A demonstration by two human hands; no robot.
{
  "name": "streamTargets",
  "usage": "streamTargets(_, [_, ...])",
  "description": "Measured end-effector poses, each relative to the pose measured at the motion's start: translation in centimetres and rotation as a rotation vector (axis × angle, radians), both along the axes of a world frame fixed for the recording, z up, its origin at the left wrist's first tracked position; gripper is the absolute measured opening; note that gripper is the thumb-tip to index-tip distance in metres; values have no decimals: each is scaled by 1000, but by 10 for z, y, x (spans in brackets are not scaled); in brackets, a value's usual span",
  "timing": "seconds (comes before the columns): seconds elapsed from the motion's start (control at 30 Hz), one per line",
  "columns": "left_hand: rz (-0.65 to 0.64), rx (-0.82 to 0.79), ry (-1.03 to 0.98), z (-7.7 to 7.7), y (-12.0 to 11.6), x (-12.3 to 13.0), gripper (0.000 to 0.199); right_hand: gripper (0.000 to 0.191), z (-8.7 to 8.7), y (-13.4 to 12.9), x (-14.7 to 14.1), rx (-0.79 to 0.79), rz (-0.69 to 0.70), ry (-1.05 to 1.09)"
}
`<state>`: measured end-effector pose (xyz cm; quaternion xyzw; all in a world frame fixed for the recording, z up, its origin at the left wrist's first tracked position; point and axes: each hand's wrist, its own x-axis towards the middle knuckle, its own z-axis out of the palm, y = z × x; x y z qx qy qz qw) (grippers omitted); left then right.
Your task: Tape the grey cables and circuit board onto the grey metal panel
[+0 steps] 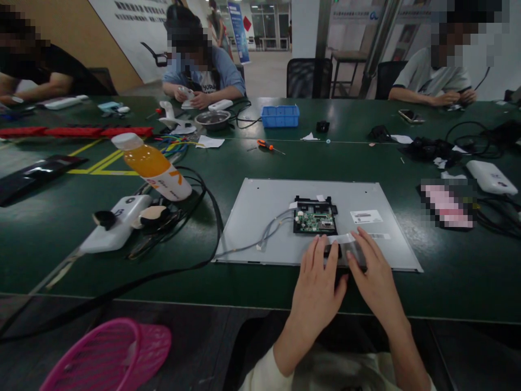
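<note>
A grey metal panel (pixel 268 206) lies flat on the table in front of me, with a green circuit board (pixel 315 218) in a black frame on it. Grey cables (pixel 266 236) run from the board towards the panel's lower left. Below the board, a shiny translucent strip (pixel 341 238) lies over a small dark part. My left hand (pixel 315 282) rests its outstretched fingers at the strip's left end, partly covering the dark part. Fingers apart, my right hand (pixel 376 277) touches the strip's right side. Both palms are turned down and hide the panel's near edge.
An orange drink bottle (pixel 157 168) and white power strip (pixel 118 225) stand left, with black cables around. Further back are an orange screwdriver (pixel 266 145), blue basket (pixel 280 116) and metal bowl (pixel 213 119). A phone (pixel 445 205) lies right. Several people sit across the table.
</note>
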<state>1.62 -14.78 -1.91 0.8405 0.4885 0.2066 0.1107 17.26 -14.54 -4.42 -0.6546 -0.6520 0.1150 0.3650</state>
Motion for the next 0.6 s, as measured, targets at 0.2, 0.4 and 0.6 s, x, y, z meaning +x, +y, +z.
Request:
streamTargets(0.2, [23,36,-5,-1,1,-1,62,45,5,-1,-2,26,-6,1])
streamTargets(0.4, [49,38,-18,-1,0,-1,59,44,9,-2,-3,51,26,-22])
streamTargets(0.6, [57,27,-8,1,-1,0,59,45,14,6,7,8,108,-88])
